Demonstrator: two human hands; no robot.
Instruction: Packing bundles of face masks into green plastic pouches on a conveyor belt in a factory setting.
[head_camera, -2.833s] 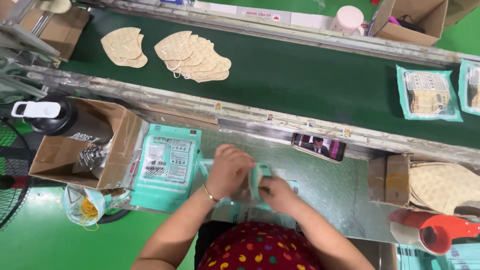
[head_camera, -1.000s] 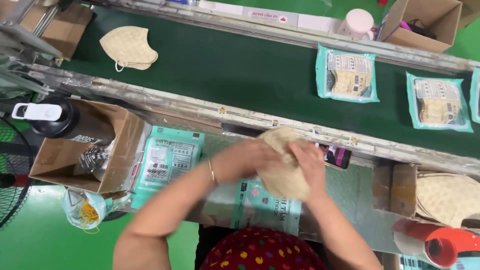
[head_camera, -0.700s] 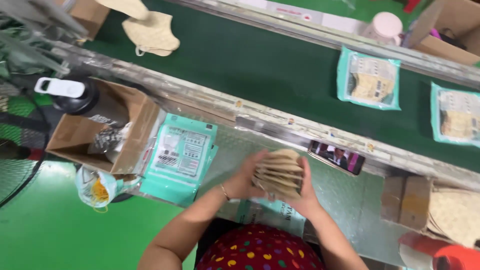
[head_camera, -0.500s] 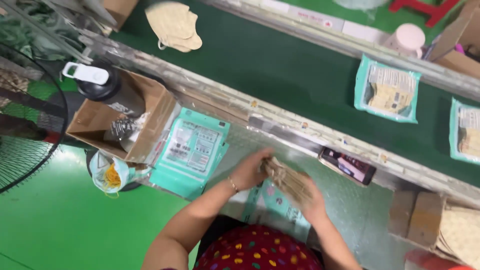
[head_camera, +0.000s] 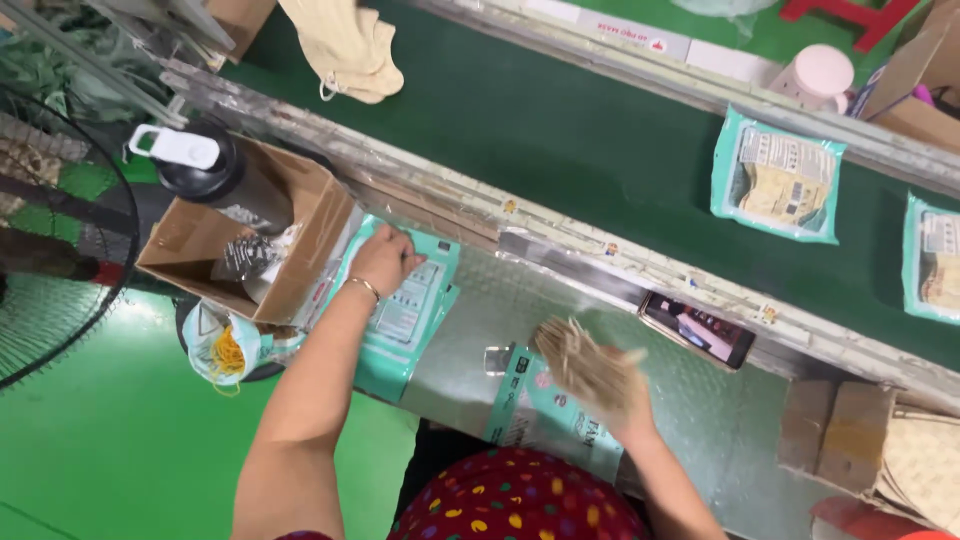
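Right hand (head_camera: 618, 392) closes round a stack of tan masks (head_camera: 580, 358), low centre of the metal bench (head_camera: 470, 330); the stack fans out from the hand toward 10 o'clock, long axis running 10 to 4, motion-blurred so the count cannot be told; judged light, soft and floppy, the layers prone to slide apart, so best pinched across the middle of the stack with thumb against fingers rather than by an edge or ear loop; a teal pouch (head_camera: 545, 415) lies flat under the stack, at 6 o'clock of it. Left hand (head_camera: 383, 258) rests fingers-down on the pile of teal pouches (head_camera: 405, 310) at 9 o'clock, fingers narrow, seemingly picking at the top one; these look thin, slick and bendy, easiest lifted by a corner. Cardboard box (head_camera: 250, 240) with a black bottle (head_camera: 215, 170) just left of the pile; phone (head_camera: 698, 330) at 2 o'clock of the stack; filled pouch (head_camera: 778, 185) on the green belt (head_camera: 560, 120) beyond.
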